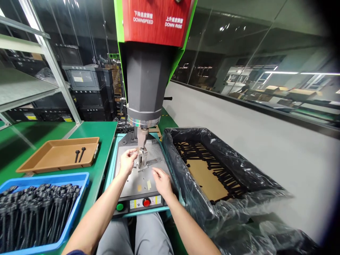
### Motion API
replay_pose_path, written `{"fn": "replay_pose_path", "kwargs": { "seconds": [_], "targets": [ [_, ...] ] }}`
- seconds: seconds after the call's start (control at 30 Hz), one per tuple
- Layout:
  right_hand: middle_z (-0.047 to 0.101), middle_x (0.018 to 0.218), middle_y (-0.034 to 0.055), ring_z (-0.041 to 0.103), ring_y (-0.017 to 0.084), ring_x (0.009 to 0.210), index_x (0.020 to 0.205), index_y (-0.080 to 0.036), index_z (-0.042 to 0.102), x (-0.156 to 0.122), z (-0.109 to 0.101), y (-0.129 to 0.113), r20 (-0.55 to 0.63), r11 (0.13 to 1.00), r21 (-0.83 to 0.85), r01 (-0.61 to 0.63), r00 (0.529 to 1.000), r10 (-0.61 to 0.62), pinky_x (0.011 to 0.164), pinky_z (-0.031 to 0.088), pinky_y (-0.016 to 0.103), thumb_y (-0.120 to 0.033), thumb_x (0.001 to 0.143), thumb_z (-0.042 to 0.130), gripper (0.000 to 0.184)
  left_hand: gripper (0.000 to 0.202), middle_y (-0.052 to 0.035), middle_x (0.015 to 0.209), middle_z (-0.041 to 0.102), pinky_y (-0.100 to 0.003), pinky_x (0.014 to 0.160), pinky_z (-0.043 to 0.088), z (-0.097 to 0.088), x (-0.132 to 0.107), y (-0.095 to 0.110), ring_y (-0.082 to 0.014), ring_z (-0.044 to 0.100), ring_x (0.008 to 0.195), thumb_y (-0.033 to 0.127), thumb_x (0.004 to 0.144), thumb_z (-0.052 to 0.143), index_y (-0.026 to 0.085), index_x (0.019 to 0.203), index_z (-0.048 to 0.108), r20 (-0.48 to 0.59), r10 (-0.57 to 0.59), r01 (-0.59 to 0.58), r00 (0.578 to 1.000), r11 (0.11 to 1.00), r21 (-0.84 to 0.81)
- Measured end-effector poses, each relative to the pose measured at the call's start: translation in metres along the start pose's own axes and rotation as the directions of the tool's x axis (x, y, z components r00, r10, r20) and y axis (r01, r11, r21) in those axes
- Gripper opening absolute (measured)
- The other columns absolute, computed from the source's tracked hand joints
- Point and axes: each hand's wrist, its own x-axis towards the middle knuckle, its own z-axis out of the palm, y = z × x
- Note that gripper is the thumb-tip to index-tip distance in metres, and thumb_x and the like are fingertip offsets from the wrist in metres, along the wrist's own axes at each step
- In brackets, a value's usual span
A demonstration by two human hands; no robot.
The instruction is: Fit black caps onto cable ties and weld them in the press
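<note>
My left hand (128, 162) is at the left side of a small metal fixture (142, 161), its thumb and fingers pinched together near the fixture's top. Anything between those fingertips is too small to make out. Directly above the fixture, the metal horn (142, 138) of a press machine (147, 78) points down and comes close to its top. My right hand (162, 182) hovers over the right part of the grey base plate (127, 187), fingers stretched out and holding nothing. It is apart from the fixture.
Left, a blue tray (86, 186) holds many black ribbed plastic parts (34, 212); a brown tray (50, 150) holds two. Right, a plastic-lined box (239, 163) contains rows of black parts on cardboard. Green button (119, 207) and red button (146, 202) sit at the machine's front.
</note>
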Motion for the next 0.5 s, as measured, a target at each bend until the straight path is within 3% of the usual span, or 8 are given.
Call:
{"fn": "replay_pose_path", "kwargs": {
  "seconds": [0.07, 0.2, 0.27, 0.37, 0.5],
  "targets": [
    [0.068, 0.099, 0.0036, 0.061, 0.019, 0.098, 0.105, -0.025, 0.069, 0.021, 0.025, -0.011, 0.047, 0.999, 0.021, 0.037, 0.998, -0.037, 0.091, 0.047, 0.028, -0.028, 0.083, 0.061, 0.024, 0.035, -0.0062, 0.084, 0.07, -0.027, 0.067, 0.048, 0.003, -0.002, 0.006, -0.0138, 0.061, 0.068, 0.027, 0.063, 0.073, 0.012, 0.095, 0.068, 0.017, 0.005, -0.004, 1.0, 1.0, -0.012],
    [0.068, 0.074, 0.0004, 0.063, 0.017, 0.073, 0.128, -0.022, 0.056, 0.056, 0.055, -0.028, 0.085, 0.974, -0.222, 0.046, 0.996, -0.028, 0.074, 0.05, 0.026, -0.028, 0.091, 0.048, 0.039, 0.049, -0.0078, 0.087, 0.071, -0.026, 0.064, 0.048, 0.008, -0.009, 0.018, -0.0136, 0.062, 0.068, 0.025, 0.061, 0.075, 0.01, 0.107, 0.066, 0.033, -0.009, 0.011, 0.999, 0.999, -0.049],
    [0.068, 0.072, -0.0002, 0.063, 0.017, 0.07, 0.133, -0.023, 0.051, 0.07, 0.06, -0.038, 0.07, 0.933, -0.361, 0.014, 0.997, 0.012, 0.071, 0.048, 0.024, -0.028, 0.093, 0.045, 0.041, 0.058, -0.0056, 0.078, 0.07, -0.024, 0.058, 0.046, 0.01, -0.013, 0.023, -0.0124, 0.059, 0.061, 0.024, 0.061, 0.074, 0.01, 0.116, 0.062, 0.04, -0.028, 0.03, 0.999, 0.998, -0.05],
    [0.07, 0.076, 0.0007, 0.064, 0.017, 0.074, 0.127, -0.027, 0.055, 0.088, 0.058, -0.051, 0.092, 0.852, -0.522, -0.036, 0.991, 0.098, 0.068, 0.045, 0.023, -0.03, 0.092, 0.048, 0.036, 0.067, 0.0001, 0.062, 0.064, -0.023, 0.051, 0.042, 0.012, -0.019, 0.028, -0.0108, 0.052, 0.05, 0.024, 0.063, 0.073, 0.01, 0.126, 0.057, 0.054, -0.041, 0.043, 0.998, 0.999, -0.029],
    [0.068, 0.066, 0.0, 0.063, 0.016, 0.064, 0.108, -0.025, 0.065, 0.105, 0.052, -0.059, 0.155, 0.812, -0.583, -0.032, 0.976, 0.151, 0.062, 0.042, 0.023, -0.031, 0.091, 0.049, 0.024, 0.07, 0.003, 0.055, 0.059, -0.021, 0.048, 0.037, 0.013, -0.022, 0.029, -0.0091, 0.046, 0.047, 0.022, 0.063, 0.071, 0.009, 0.129, 0.054, 0.06, -0.044, 0.046, 0.997, 0.998, -0.038]
  ]
}}
